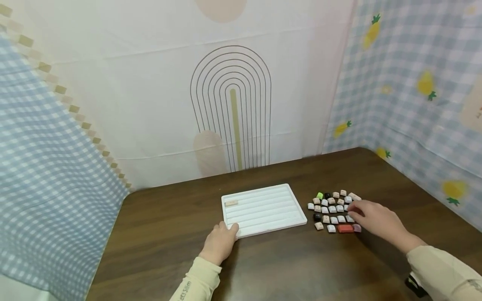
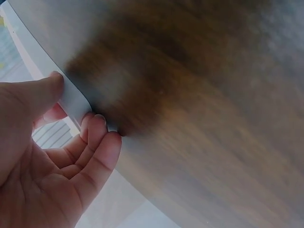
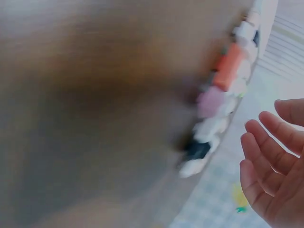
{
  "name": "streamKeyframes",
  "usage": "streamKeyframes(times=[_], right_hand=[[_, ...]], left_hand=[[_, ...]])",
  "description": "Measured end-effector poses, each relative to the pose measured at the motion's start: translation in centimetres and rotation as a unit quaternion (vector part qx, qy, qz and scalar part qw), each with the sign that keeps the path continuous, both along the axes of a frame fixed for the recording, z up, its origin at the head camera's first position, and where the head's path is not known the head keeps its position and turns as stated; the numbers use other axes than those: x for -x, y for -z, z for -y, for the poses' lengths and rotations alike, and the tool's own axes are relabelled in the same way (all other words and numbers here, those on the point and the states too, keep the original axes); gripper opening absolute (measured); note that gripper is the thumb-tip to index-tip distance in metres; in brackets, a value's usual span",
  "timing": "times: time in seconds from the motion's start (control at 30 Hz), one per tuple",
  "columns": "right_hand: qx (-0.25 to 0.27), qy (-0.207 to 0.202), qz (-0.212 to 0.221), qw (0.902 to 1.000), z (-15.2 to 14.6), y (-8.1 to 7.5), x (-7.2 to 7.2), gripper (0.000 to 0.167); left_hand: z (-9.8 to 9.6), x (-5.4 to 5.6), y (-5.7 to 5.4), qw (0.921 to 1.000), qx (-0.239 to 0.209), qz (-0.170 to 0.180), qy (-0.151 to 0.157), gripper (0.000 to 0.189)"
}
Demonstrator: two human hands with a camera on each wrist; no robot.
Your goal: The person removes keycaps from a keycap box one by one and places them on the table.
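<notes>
A white ridged tray [image 1: 268,209] lies on the table, with one long beige keycap [image 1: 231,203] in its upper left. At the tray's near left corner my left hand [image 1: 219,243] grips the rim. The left wrist view shows the thumb on one side of the tray edge [image 2: 76,97] and curled fingers at the other. Over the right side of a group of loose keycaps [image 1: 332,209] hovers my right hand [image 1: 378,219]. In the right wrist view its fingers [image 3: 270,154] are loosely bent and apart, holding nothing. Most keycaps are white or beige.
A long red keycap [image 1: 345,228] and a purple one [image 1: 357,228] lie at the group's near side, a green one [image 1: 319,195] at its far side. Patterned cloths hang behind the dark wooden table [image 1: 169,234]. A small dark object [image 1: 414,286] is partly behind the right sleeve.
</notes>
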State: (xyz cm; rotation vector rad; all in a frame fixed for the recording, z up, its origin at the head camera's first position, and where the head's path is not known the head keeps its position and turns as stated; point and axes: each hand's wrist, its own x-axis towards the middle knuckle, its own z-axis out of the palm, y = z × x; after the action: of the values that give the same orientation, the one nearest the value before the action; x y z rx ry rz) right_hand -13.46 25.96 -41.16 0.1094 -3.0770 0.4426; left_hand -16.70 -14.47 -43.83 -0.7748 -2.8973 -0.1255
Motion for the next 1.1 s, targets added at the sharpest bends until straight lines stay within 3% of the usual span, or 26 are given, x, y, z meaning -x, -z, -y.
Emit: streamKeyframes(times=[0.23, 0.53, 0.73, 0.9, 1.1], right_hand=[[0.008, -0.035, -0.036, 0.9987, 4.4, -1.4, 4.1, 0.019], [0.065, -0.083, -0.080, 0.9912, 14.0, 0.3, 9.7, 0.018], [0.067, -0.130, -0.051, 0.9880, 20.5, 1.2, 11.9, 0.021], [0.054, -0.136, -0.010, 0.9891, 24.4, 2.3, 13.0, 0.022], [0.024, -0.155, -0.028, 0.9872, 26.8, 3.7, 13.6, 0.019]], left_hand=[[0.0, 0.0, 0.1, 0.9998, 0.013, -0.012, -0.003, 0.019], [0.1, -0.1, 0.4, 0.9996, 0.023, 0.002, -0.014, 0.019], [0.1, -0.2, 0.4, 0.9994, 0.025, -0.011, -0.019, 0.019], [0.0, 0.0, 0.8, 0.9988, 0.030, -0.035, -0.019, 0.020], [0.0, 0.0, 1.1, 0.9983, 0.035, -0.042, -0.021, 0.021]])
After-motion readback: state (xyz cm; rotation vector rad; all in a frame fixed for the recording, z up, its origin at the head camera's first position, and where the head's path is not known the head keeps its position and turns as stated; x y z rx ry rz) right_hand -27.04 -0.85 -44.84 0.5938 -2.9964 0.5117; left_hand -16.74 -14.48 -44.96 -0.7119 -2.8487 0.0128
